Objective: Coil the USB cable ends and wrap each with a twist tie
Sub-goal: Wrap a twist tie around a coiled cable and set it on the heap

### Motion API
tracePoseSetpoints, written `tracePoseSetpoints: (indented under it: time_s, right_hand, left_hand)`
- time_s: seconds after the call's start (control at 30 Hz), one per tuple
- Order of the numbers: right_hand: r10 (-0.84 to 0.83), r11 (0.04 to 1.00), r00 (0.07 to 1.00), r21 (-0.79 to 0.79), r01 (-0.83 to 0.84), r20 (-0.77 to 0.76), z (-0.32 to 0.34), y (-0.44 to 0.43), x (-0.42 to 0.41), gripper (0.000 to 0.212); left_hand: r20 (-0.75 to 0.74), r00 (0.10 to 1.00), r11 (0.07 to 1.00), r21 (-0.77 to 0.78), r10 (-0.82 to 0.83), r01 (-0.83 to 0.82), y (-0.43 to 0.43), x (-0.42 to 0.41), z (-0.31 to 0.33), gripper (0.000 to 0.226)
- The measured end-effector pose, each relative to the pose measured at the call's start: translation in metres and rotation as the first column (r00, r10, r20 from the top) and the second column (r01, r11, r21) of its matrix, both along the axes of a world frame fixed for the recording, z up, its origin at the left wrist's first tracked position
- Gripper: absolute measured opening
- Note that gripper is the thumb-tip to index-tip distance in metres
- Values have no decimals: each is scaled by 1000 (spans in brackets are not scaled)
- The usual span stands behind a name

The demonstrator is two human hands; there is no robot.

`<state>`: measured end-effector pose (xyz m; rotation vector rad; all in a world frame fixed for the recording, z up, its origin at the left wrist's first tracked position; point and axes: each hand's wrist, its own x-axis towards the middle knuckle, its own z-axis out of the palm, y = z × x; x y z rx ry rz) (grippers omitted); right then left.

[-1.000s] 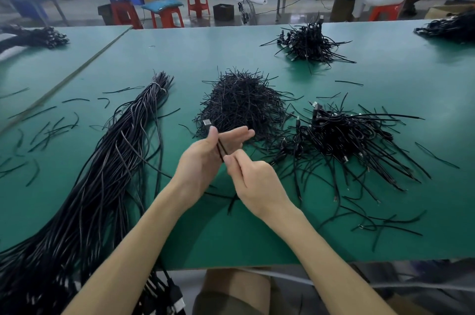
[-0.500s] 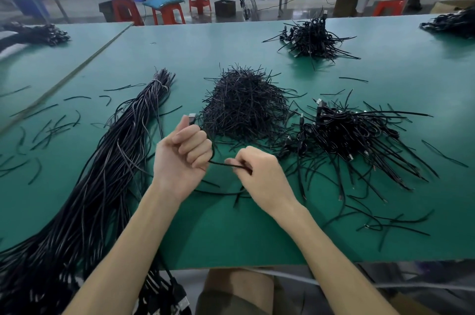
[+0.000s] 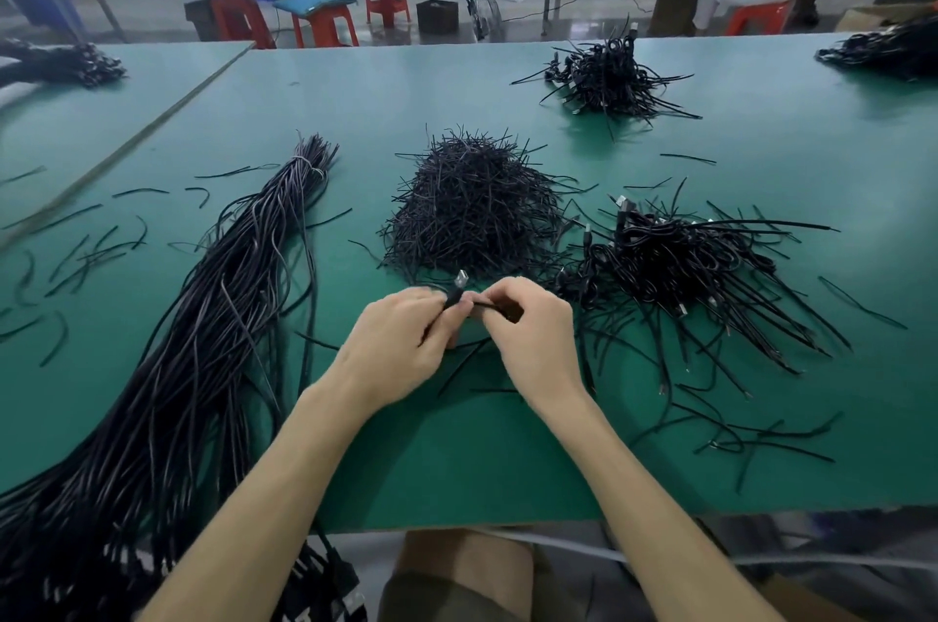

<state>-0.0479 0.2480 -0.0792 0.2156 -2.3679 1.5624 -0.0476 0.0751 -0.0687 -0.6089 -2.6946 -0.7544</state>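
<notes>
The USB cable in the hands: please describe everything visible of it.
The USB cable is thin and black, with a silver metal plug pointing up and away. The left hand grips it just below the plug; the right hand pinches a black strand beside it. It is held over the green table; the rest is hidden.

Green matte worktop (image 3: 406,459): long black cable bundle (image 3: 193,342) left, black twist-tie heap (image 3: 472,210) centre, tied black cable pile (image 3: 685,266) right, smaller one (image 3: 609,78) far.

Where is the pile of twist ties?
Head view: the pile sits centred on the table, between the cable bundle at left and the cable heap at right.
</notes>
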Motion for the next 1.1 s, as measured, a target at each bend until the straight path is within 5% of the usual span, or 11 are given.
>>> tracePoseSetpoints:
  time_s: [0.17,0.23,0.37,0.43,0.47,0.57,0.67,0.73,0.9,1.0,1.1]
  right_hand:
    - [36,996,999,-85,-37,-19,5,-1,4,33]
    - [103,993,992,-51,-107,-71,7,-4,9,33]
    - [230,959,965,197,-203,-125,5,-8,16,31]
    - [278,921,954,315,-231,-112,4,-11,17,30]
    - [300,904,949,348,-249,-97,5,-12,17,29]
    - [338,899,939,315,-304,-60,8,-11,15,24]
    - [304,912,948,315,-261,-95,7,-11,13,26]
    - [267,905,955,375,-203,-127,5,-12,13,30]
    - [116,889,975,458,-16,-191,4,-12,10,33]
    - [110,854,978,520,-3,-176,3,-11,11,27]
    - [133,821,978,571,-20,-158,2,-11,12,19]
  left_hand:
    - [-93,995,999,17,35,-34,3,-5,-2,54]
    - [33,999,974,225,-11,3,4,-4,-1,48]
    - [273,936,767,642,-221,-6,14,-3,0,47]
    - [296,875,534,844,-384,-52,15,-6,4,49]
    - [284,827,339,933,-485,-121,13,-8,8,50]
    - [160,745,-191,912,-648,-363,-6,-11,20,46]
    - [54,696,-345,839,-716,-421,-20,-8,22,45]
    - [130,704,-223,895,-698,-386,-22,-7,22,49]
    - [281,895,324,931,-346,-167,-10,-5,17,61]
    - [191,971,714,699,-141,-34,6,3,9,65]
    - [160,987,916,399,-28,-38,9,5,2,71]
